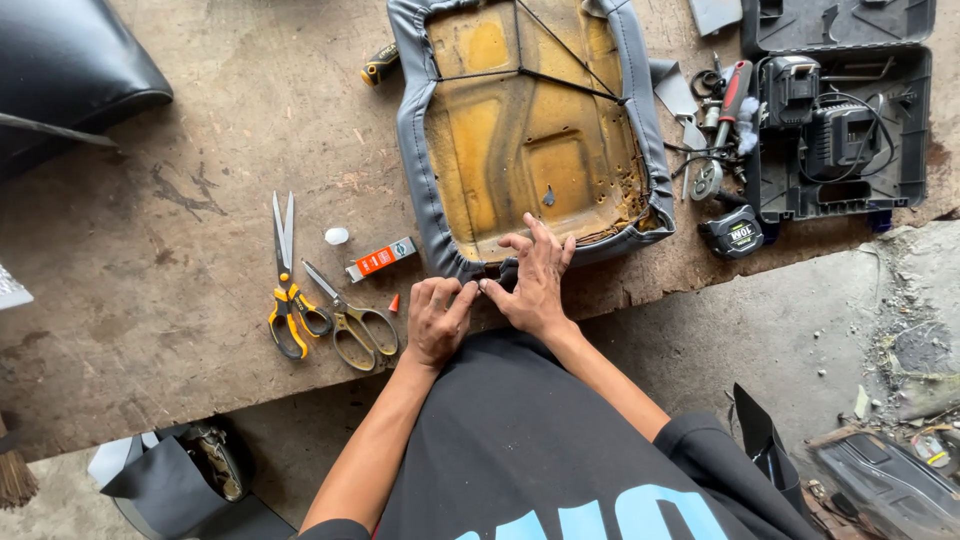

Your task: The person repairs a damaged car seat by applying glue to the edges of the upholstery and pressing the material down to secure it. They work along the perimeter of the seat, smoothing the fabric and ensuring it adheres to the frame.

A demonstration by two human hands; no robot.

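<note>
Pressing the seat cover at the near edge

Pressing of the grey seat cover (430, 190) is seen at the seat's near edge, right at the tabletop (200, 120) rim. The upturned seat base (530, 130) lies directly ahead of both hands, its long axis running away from the person. The right hand (535, 280) is spread on the cover, fingers apart; the left hand (437, 320) is curled, fingertips pinched at the same fold, just below it. Two pairs of scissors (320, 305) are left beside the left hand.
</note>
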